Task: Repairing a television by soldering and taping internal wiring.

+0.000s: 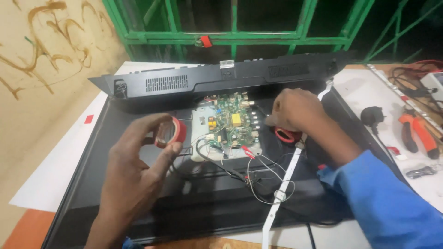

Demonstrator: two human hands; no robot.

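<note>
With the television's back cover (221, 78) off and its circuit board (230, 127) exposed, the left hand (138, 161) pinches a red tape roll (170, 131) while the right hand (295, 110), fingers curled, presses beside the untaped wires (258, 177).

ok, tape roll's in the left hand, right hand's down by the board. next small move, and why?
Probably peel a free end off the red tape roll. The left hand only pinches it above the open panel, with no strip pulled out, while the right hand rests beside the green circuit board, near loose wires.
</note>
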